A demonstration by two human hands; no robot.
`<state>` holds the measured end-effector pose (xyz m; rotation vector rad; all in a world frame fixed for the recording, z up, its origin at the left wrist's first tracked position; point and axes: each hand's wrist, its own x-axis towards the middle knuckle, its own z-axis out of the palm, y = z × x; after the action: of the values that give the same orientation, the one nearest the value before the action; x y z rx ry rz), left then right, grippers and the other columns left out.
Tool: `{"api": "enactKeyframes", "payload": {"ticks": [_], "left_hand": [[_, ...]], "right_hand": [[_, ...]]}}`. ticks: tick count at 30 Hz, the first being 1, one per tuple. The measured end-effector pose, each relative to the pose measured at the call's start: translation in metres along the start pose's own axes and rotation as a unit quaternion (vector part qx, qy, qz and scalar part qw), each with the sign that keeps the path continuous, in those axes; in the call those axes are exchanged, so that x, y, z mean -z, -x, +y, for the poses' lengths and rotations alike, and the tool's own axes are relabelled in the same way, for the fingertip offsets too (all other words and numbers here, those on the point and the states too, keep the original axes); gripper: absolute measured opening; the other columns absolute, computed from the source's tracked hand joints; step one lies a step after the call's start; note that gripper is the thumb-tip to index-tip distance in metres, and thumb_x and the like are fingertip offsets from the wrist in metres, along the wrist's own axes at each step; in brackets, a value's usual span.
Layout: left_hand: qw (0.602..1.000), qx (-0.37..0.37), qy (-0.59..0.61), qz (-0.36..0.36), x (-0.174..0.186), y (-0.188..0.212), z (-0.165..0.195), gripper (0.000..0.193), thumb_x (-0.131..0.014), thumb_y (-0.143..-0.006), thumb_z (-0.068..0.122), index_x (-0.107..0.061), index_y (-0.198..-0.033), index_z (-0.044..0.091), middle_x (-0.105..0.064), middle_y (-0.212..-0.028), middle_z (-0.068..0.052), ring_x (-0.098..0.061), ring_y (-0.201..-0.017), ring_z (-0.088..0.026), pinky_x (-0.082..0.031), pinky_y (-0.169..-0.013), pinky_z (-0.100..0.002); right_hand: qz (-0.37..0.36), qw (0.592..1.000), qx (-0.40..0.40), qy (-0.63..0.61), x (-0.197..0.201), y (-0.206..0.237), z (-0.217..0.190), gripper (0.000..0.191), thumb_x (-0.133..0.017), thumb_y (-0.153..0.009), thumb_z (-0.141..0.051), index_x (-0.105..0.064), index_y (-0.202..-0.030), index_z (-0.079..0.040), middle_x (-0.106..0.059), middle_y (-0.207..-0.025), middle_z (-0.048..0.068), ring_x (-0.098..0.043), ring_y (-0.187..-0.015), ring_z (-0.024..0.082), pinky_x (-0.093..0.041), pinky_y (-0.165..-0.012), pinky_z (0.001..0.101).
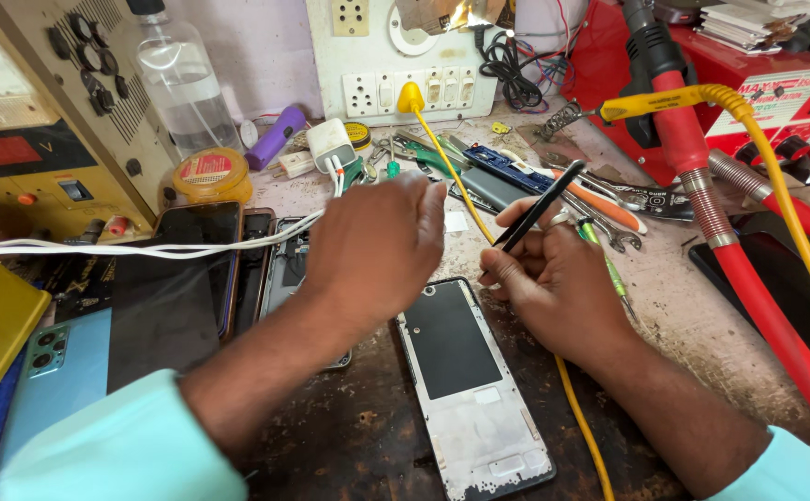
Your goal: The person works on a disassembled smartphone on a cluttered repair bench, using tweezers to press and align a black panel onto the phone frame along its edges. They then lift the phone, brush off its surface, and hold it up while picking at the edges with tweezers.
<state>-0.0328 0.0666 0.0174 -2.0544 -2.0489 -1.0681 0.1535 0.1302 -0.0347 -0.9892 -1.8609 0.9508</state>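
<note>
You are working at a cluttered repair surface (702, 315). Your right hand (553, 278), fingers pinching black tweezers (542, 204), is probing the stripped phone frame (470, 380) lying near you; your left hand (377, 237) is hovering, fingers together. Next calls for steadying that frame.

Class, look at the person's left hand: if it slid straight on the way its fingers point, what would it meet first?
The left hand points up and right across the bench. It would probably first meet the thin yellow cable, then the blue board among the tools; depth is uncertain.
</note>
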Motion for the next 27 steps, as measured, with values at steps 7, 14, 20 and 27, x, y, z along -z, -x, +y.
{"api": "enactKeyframes", "payload": {"ticks": [7, 14, 20, 27], "left_hand": [[0.968, 0.015, -0.152, -0.199, 0.032, 0.056, 0.019, 0.058, -0.06, -0.093, 0.066, -0.07, -0.088, 0.009, -0.07, -0.08, -0.017, -0.07, -0.078, -0.04, -0.055, -0.068, -0.054], [0.988, -0.091, -0.01, -0.121, 0.027, 0.067, -0.02, 0.057, -0.068, -0.09, 0.042, -0.056, -0.131, 0.004, -0.069, -0.115, -0.019, -0.064, -0.113, -0.041, -0.049, -0.097, -0.051], [0.96, -0.134, -0.024, -0.246, 0.013, 0.083, -0.032, 0.157, -0.09, -0.052, 0.079, -0.007, -0.151, -0.011, -0.014, -0.16, -0.04, -0.002, -0.153, -0.053, 0.004, -0.115, -0.062], [0.962, -0.128, -0.006, -0.243, 0.01, 0.073, -0.027, 0.162, -0.087, -0.042, 0.08, -0.01, -0.16, -0.001, -0.022, -0.162, -0.03, -0.004, -0.153, -0.047, 0.01, -0.118, -0.063]], "right_hand": [[0.005, 1.0, -0.025, -0.012, 0.003, 0.0, -0.007, 0.03, -0.064, -0.096, -0.009, -0.05, -0.122, -0.008, -0.074, -0.087, 0.007, -0.077, -0.079, 0.014, -0.063, -0.061, 0.0285], [-0.042, 0.996, 0.022, -0.073, 0.008, 0.0, -0.005, 0.03, -0.066, -0.093, -0.002, -0.047, -0.116, -0.007, -0.074, -0.09, 0.011, -0.077, -0.082, 0.015, -0.061, -0.061, 0.0295], [-0.048, 0.993, 0.011, -0.109, 0.027, 0.058, -0.013, 0.03, -0.071, -0.085, 0.004, -0.046, -0.1, -0.004, -0.079, -0.097, 0.016, -0.079, -0.101, 0.019, -0.065, -0.082, 0.0298], [-0.025, 0.984, 0.117, -0.133, 0.02, 0.158, 0.007, 0.031, -0.076, -0.084, 0.008, -0.053, -0.099, -0.006, -0.075, -0.101, 0.019, -0.081, -0.108, 0.025, -0.063, -0.087, 0.0359]]}}
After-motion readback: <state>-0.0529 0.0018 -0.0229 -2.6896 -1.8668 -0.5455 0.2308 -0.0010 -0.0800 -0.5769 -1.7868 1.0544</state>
